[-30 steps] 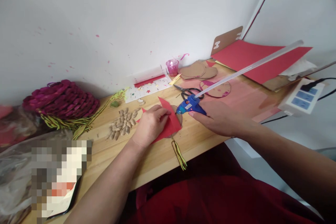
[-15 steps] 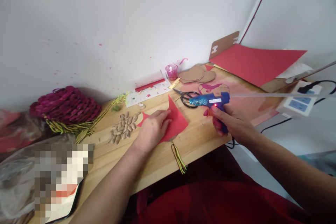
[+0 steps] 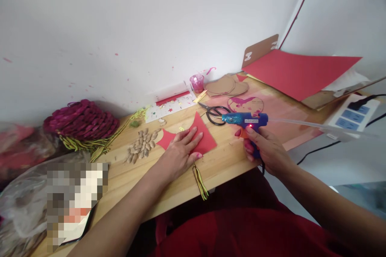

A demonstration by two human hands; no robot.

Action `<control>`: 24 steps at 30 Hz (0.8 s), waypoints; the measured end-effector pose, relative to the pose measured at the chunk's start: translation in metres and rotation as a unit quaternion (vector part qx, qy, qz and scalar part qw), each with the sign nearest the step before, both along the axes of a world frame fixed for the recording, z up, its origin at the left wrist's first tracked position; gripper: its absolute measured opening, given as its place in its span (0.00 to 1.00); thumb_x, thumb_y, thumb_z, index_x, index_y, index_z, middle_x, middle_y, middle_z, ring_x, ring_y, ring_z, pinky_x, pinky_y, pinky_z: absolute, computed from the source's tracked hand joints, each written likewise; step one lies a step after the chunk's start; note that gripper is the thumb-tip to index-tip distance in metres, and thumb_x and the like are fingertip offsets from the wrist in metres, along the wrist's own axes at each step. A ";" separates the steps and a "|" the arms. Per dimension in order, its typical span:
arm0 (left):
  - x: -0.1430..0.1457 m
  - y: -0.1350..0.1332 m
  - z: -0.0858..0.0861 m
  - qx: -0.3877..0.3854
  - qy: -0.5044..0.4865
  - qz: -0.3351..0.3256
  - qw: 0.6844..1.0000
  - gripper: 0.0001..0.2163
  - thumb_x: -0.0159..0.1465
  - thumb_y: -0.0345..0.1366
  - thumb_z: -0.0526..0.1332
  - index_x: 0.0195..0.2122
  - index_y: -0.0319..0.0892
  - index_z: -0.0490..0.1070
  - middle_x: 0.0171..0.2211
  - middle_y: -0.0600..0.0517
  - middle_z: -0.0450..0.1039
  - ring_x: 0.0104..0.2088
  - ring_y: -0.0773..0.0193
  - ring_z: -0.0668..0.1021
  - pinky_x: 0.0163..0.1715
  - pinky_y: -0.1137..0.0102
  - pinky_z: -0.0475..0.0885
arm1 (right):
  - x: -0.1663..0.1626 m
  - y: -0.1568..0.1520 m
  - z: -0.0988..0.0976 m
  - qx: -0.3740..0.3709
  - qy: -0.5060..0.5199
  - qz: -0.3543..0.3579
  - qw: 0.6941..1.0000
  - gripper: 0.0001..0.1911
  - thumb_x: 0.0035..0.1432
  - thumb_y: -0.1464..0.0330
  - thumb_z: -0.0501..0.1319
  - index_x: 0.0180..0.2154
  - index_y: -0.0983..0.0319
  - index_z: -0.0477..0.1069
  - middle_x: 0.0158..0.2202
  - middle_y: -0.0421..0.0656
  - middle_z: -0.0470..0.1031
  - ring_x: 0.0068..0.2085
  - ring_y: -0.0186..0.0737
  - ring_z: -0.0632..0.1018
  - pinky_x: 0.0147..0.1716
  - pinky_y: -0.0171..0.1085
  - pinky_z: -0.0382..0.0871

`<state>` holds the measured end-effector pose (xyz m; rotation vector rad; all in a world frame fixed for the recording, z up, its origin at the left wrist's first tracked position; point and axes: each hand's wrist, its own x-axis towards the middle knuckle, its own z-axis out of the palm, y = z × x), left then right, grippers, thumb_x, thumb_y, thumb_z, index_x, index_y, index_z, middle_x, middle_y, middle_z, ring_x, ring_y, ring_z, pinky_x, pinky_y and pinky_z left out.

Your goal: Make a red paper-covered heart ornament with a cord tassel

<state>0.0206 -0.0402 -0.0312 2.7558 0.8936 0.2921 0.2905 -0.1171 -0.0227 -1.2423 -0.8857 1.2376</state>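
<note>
Flat on a piece of red paper point(image 3: 208, 141) lies my left hand point(image 3: 182, 150), fingers stretched out and pressing it to the wooden table. Yellow-green strands of yarn point(image 3: 200, 182) hang out from under the paper's near edge, toward the table edge. My right hand point(image 3: 265, 144) is wrapped round the handle of a blue glue gun point(image 3: 247, 119), its red light lit and its nozzle pointing left. A clear glue stick point(image 3: 313, 123) sticks out of the gun's back. Just beyond the nozzle lie black-handled scissors point(image 3: 215, 115).
Peanuts point(image 3: 142, 144) lie left of the paper, near a pile of magenta-painted shells with yarn point(image 3: 83, 120). Cardboard pieces point(image 3: 221, 85), a pink cup point(image 3: 197, 83) and a cardboard heart point(image 3: 247, 106) are behind. A power strip point(image 3: 351, 116) and large red sheet point(image 3: 301, 72) stand right; a phone point(image 3: 80, 225) front left.
My left hand has gone from curled fingers at the paper to lying flat with fingers spread on it. The glue gun has shifted slightly right and nearer.
</note>
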 end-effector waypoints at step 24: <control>-0.005 0.007 0.019 -0.094 -0.030 -0.023 0.995 0.21 0.73 0.51 0.53 0.64 0.57 0.67 0.70 0.46 0.57 0.70 0.44 0.61 0.65 0.42 0.60 | 0.000 -0.006 -0.012 0.043 -0.092 0.017 0.995 0.24 0.59 0.46 0.63 0.37 0.61 0.73 0.20 0.36 0.67 0.18 0.32 0.69 0.13 0.31 0.57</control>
